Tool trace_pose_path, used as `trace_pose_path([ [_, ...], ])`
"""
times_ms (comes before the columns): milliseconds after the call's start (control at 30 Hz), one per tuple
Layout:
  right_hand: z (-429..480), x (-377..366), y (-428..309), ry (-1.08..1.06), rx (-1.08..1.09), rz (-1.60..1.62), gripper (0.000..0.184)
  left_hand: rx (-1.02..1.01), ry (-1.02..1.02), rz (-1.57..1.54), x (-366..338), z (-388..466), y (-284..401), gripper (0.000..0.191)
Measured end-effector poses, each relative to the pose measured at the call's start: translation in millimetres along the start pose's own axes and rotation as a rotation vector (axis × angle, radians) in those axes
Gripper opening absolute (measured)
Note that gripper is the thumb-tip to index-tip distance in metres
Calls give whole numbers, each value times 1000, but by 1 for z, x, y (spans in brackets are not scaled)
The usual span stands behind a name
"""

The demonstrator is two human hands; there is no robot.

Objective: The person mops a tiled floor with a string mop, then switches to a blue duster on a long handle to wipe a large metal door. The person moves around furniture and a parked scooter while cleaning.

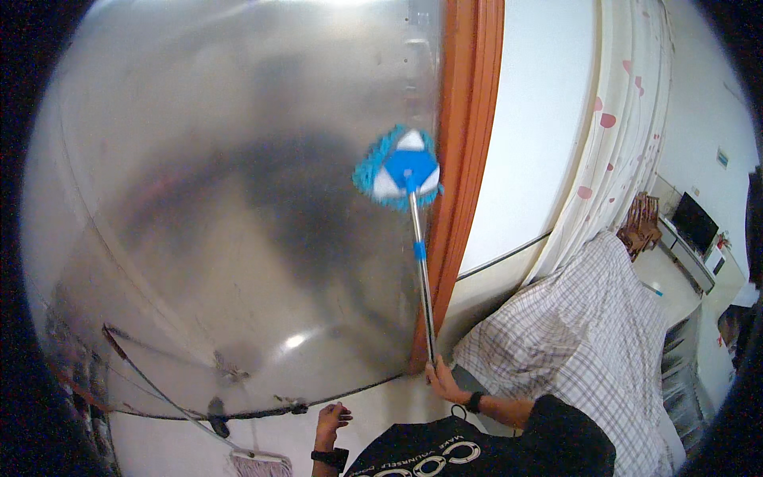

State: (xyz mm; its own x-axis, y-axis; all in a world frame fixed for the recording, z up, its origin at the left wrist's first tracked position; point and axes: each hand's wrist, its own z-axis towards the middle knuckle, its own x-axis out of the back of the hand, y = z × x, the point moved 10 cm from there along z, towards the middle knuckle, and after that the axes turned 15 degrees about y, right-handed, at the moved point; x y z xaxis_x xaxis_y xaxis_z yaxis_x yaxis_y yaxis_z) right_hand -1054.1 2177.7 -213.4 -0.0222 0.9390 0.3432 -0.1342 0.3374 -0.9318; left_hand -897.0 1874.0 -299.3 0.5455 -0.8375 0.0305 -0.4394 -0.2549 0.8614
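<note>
My right hand (444,381) is closed around the lower end of a metal telescopic handle (424,274) with blue joints. At the handle's upper end is a triangular mop head (410,167) with a blue plate and turquoise microfibre fringe. It lies at the right side of a large shiny metal panel (238,268), beside a reddish-brown frame (468,119); whether it touches the panel is hard to tell. My left hand (334,420) is held low beneath the panel, with nothing in it and its fingers loosely curled and partly apart.
A string mop (259,464) with a long handle leans at the lower left, near a dark shoe-like object (218,417). To the right are a checked cloth (572,334) over a bulky shape, a patterned curtain (626,131), wooden chairs (641,223) and a television (694,222).
</note>
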Motion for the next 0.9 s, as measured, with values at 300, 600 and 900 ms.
trace_pose_path([
  [300,150,38,-274,206,473,272,28,13,184,-103,66,-17,-23,32],
  [600,193,157,-443,540,706,271,30,92,199,-178,97,-33,-58,29],
  [900,195,226,-433,623,667,204,34,30,153,-118,61,-32,-24,33],
])
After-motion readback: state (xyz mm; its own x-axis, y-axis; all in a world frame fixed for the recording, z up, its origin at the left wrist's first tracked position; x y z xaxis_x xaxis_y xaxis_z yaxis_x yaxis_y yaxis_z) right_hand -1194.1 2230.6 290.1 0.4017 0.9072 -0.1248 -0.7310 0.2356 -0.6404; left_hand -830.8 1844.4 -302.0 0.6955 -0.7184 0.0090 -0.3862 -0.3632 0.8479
